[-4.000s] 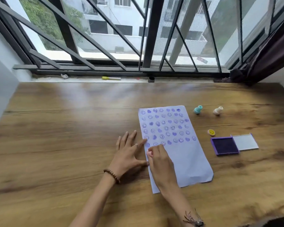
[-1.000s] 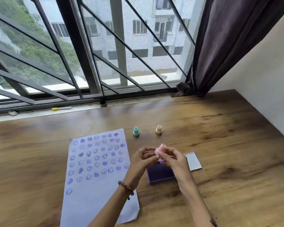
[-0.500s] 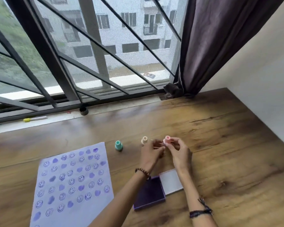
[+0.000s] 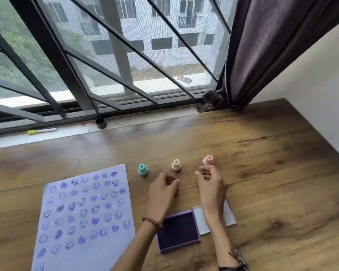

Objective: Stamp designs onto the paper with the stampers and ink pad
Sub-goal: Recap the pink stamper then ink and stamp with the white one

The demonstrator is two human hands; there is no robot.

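Three stampers, teal (image 4: 142, 169), cream (image 4: 176, 165), pink (image 4: 208, 159), stand in a row beyond the open ink pad (image 4: 178, 231) w/ stamped paper (image 4: 82, 216) at left; right hand (image 4: 210, 187) spread beside pink, prob. just parked; left hand (image 4: 161, 189) loosely curled, grip empty.

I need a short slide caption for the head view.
Both hands hover empty near three stampers beside a stamped paper.

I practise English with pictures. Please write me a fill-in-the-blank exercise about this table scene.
1. ____ stampers stand in a row on the table.
2. The teal stamper stands nearest to the ____.
3. The ink pad has a ____ frame.
4. The right hand is just in front of the ____ stamper.

Answers: three; paper; purple; pink
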